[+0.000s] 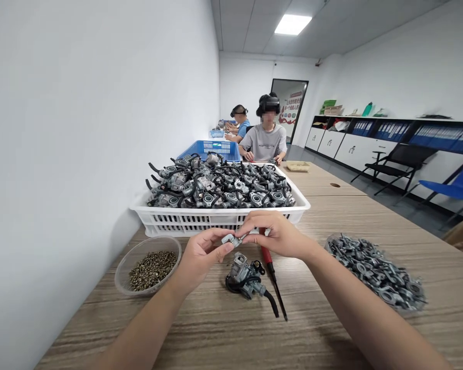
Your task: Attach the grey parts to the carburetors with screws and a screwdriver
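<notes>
A small metal piece (228, 239) is up in the air, just over the desk (200, 329), between my two hands. My left hand (200, 254) pinches it with the thumb and fingers. My right hand (272, 235) pinches at its right end, but it is too small to tell if a tiny screw is there too.

Right below, a bigger metal part (244, 277) lies on the desk, with a black hose (270, 303) poking out. Just beside it is a screwdriver (272, 272) with a red handle, its tip toward me.

On my left is a clear bowl (119, 277) with lots of little screws (152, 270). On my right is a heap of small metal pieces (374, 272).

Past my hands sits a white basket (216, 211), piled high with hosed metal parts (231, 185). Behind it is a blue basket (233, 154). A person in a gray shirt (268, 144) sits farther back.
</notes>
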Available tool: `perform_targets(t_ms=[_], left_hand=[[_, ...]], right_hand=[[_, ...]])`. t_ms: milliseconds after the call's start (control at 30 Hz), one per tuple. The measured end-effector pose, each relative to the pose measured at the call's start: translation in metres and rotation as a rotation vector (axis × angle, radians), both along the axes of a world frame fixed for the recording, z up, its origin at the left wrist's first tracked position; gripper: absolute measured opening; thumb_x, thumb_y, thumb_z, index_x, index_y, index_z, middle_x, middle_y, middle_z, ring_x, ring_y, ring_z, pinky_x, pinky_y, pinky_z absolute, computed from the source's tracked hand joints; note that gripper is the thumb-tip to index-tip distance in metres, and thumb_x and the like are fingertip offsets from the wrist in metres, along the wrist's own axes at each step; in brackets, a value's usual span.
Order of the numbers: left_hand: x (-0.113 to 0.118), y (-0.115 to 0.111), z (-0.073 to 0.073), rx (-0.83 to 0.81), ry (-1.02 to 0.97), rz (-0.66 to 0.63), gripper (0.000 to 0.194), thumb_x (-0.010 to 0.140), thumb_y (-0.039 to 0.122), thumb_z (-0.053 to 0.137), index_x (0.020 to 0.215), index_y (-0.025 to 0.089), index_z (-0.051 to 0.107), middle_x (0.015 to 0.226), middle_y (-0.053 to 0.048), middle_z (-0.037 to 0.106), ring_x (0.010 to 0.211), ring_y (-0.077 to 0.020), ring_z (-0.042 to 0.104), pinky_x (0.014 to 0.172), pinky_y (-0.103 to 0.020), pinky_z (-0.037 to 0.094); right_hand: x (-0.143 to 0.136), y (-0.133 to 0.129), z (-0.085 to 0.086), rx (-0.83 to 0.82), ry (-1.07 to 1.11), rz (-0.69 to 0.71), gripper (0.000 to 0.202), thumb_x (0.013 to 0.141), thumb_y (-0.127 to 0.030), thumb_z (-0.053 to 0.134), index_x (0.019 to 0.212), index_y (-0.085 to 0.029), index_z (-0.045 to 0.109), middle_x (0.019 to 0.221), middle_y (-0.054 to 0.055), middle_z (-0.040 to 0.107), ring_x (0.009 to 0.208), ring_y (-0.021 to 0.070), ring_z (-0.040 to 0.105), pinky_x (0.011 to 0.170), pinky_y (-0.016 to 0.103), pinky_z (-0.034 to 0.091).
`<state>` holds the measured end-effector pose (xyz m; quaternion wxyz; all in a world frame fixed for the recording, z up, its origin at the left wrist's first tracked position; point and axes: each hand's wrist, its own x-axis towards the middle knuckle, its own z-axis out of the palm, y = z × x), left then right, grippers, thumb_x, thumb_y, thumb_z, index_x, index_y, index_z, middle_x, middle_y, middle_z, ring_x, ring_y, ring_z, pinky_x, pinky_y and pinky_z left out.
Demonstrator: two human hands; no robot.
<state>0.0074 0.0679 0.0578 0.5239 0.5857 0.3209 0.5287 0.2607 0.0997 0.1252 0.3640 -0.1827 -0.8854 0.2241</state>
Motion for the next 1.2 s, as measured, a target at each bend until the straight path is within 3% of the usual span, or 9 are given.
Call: perform_targets(t_ms=[367,700,867,1033,1200], left_hand=[[0.009,-0.007,-0.002,-0.050,-0.217,-0.070,0.051,0.084,0.054,0.098,0.114,0.018,0.080,0.088,-0.001,0.071,0.061,-0.0072,0.057,0.059,-0.022,0.046],[0.013,-0.006,-0.009,-0.120,-0.203,-0.132,0.057,0.085,0.059,0.096,0.121,0.021,0.074,0.095,-0.004,0.076,0.073,-0.0127,0.063,0.064,-0.025,0.048],[0.013,-0.007,-0.006,-0.070,-0.135,-0.076,0.055,0.087,0.062,0.093,0.113,0.017,0.074,0.094,-0.005,0.077,0.070,-0.0109,0.060,0.063,-0.024,0.046],[0.013,-0.006,-0.003,-0.052,-0.106,0.031,0.065,0.081,0.069,0.095,0.115,0.017,0.073,0.090,-0.004,0.075,0.065,-0.0101,0.055,0.062,-0.024,0.045],[0.004,0.001,0.000,0.073,0.124,0.100,0.053,0.095,0.067,0.081,0.114,0.018,0.074,0.105,-0.010,0.081,0.076,-0.0165,0.062,0.065,-0.027,0.048]], right_hand=[[-0.001,-0.020,0.013,0.195,-0.008,-0.021,0.011,0.109,-0.030,0.076,0.117,-0.026,0.082,0.105,0.004,0.071,0.095,0.0175,0.070,0.083,0.033,0.058],[0.001,-0.030,0.019,0.161,-0.066,-0.075,0.008,0.110,-0.029,0.074,0.114,-0.026,0.080,0.106,0.004,0.074,0.096,0.0192,0.071,0.085,0.034,0.058],[0.000,-0.029,0.020,0.157,-0.063,-0.091,0.006,0.109,-0.028,0.075,0.113,-0.026,0.079,0.104,0.003,0.076,0.096,0.0191,0.072,0.085,0.033,0.056],[-0.001,-0.029,0.018,0.193,-0.055,-0.109,0.007,0.111,-0.027,0.072,0.115,-0.026,0.078,0.104,0.003,0.073,0.094,0.0186,0.070,0.082,0.032,0.056],[0.002,-0.028,0.021,0.299,-0.056,-0.148,0.013,0.114,-0.024,0.062,0.116,-0.024,0.076,0.104,0.006,0.071,0.093,0.0202,0.068,0.081,0.035,0.056]])
